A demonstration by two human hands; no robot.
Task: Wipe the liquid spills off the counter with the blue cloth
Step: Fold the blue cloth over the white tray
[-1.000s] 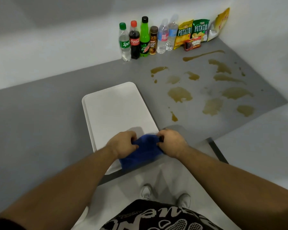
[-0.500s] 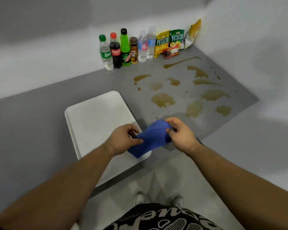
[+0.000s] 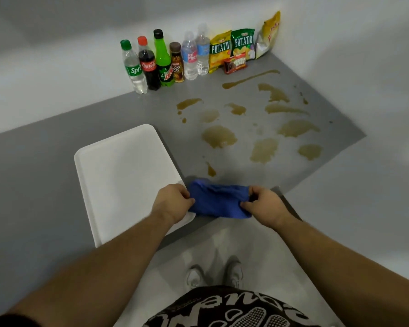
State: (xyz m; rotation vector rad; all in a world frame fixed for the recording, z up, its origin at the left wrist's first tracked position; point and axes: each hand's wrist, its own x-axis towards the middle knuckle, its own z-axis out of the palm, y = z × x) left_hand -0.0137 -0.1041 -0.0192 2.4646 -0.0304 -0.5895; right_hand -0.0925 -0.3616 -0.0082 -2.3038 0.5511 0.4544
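The blue cloth [image 3: 219, 200] is stretched between both hands over the front edge of the grey counter [image 3: 45, 185]. My left hand [image 3: 172, 202] pinches its left end, my right hand [image 3: 262, 207] its right end. Several brown liquid spills [image 3: 219, 136] spread over the counter's right half, beyond the cloth; the closest is a small streak [image 3: 211, 170] just past it.
A white tray [image 3: 123, 175] lies on the counter left of the cloth, under my left hand. Several drink bottles [image 3: 163, 60] and snack bags [image 3: 242, 43] line the back wall. The counter ends at the wall on the right.
Both hands have moved apart and the cloth has been pulled out wider between them. It has shifted off the tray toward the right, nearer the spills.
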